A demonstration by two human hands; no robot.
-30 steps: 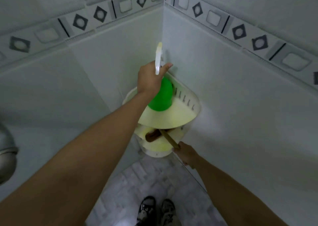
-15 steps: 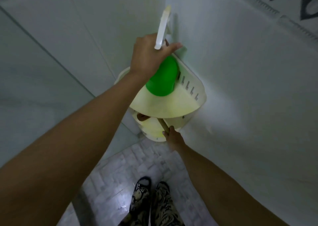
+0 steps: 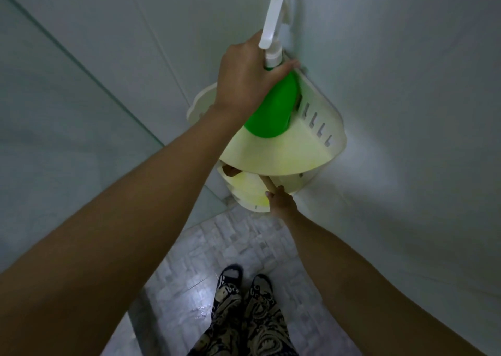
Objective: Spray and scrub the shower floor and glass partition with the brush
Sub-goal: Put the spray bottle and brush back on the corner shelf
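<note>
Two hands are at a two-tier corner shelf (image 3: pixel 322 144) fixed where the tiled walls meet, each on one of the task's tools. Up top, the left hand (image 3: pixel 244 79) has its fingers and thumb curled round the neck of a green spray bottle (image 3: pixel 273 111), just under the white trigger head (image 3: pixel 273 17); the bottle leans with its long axis running from the tray up toward the corner, and whether its base touches the upper tray or is just above it cannot be told. Lower down, the right hand (image 3: pixel 282 201) wraps the near end of a wooden brush handle (image 3: pixel 267 183). That handle slants up and left, away from the fingers, passing under the upper tray, with its far brown end (image 3: pixel 229 170) showing at the left lip of the lower tray (image 3: pixel 244 190). The bristles are hidden. Since the upper tray overhangs the brush, drawing it out probably means pulling along the handle's own line, down and toward the body, rather than lifting. Besides the bottle, the visible part of the upper tray holds nothing; the lower tray holds only the brush, so far as can be seen. Below, the shower floor (image 3: pixel 238 242) lies near the slippered feet (image 3: pixel 244 288), and the glass partition (image 3: pixel 81 111) stands to the left.
</note>
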